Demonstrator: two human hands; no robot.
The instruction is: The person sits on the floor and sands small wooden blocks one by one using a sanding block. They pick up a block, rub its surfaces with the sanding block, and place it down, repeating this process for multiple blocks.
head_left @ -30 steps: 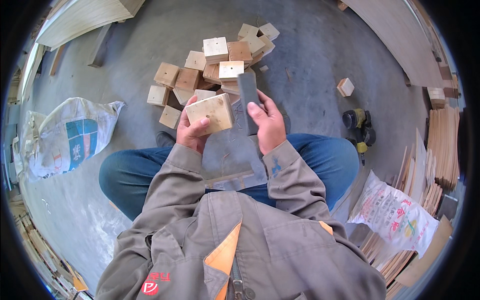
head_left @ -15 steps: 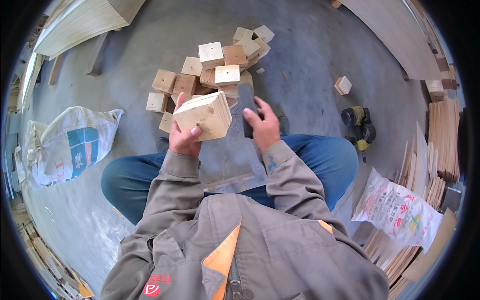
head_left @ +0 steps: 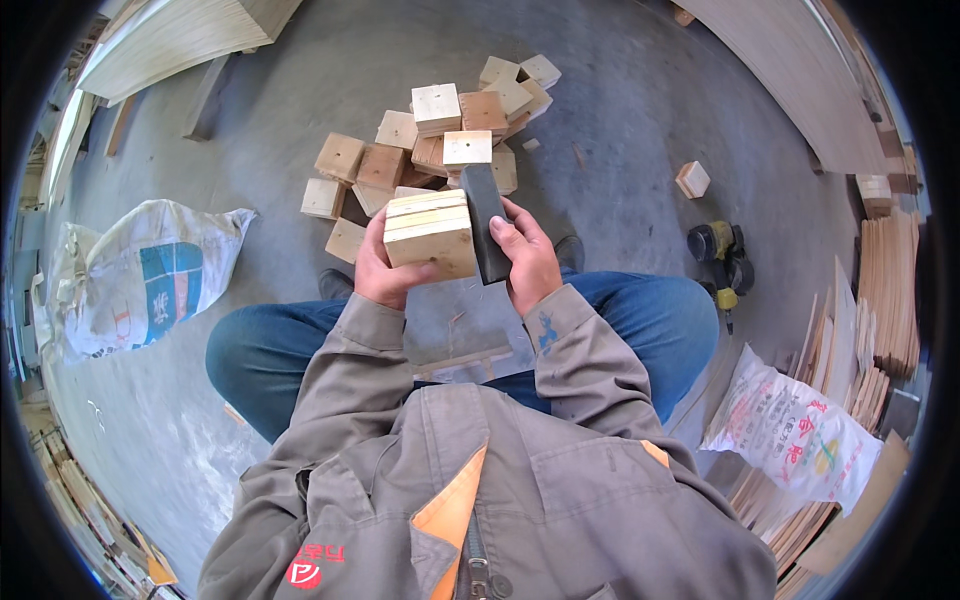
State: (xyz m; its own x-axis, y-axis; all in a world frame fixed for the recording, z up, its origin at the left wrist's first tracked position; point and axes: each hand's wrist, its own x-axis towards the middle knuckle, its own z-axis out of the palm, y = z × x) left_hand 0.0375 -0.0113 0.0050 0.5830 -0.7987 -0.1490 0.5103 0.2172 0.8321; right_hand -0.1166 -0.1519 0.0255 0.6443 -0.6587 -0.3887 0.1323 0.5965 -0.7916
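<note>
My left hand (head_left: 395,262) is closed around a pale layered plywood block (head_left: 432,243), with the thumb on its near face. The layered edges of the block show on top. In my right hand (head_left: 530,255) is a dark grey sanding block (head_left: 484,222), held upright with the thumb on its near side. Its flat face lies against or very close to the right side of the wooden block. Beyond both hands, a loose pile of similar wooden blocks (head_left: 381,168) lies on the floor, several with a small hole in the top.
A yellow and black power drill (head_left: 715,245) lies at right, with a single wooden block (head_left: 692,180) beyond it. White sacks lie at left (head_left: 205,225) and right (head_left: 780,430). Stacked wood strips (head_left: 888,290) line the right side; large sheet stacks (head_left: 180,50) stand far left.
My left hand has tilted the wooden block so its layered edges face up. The sanding block in my right hand has come left against or close beside it.
</note>
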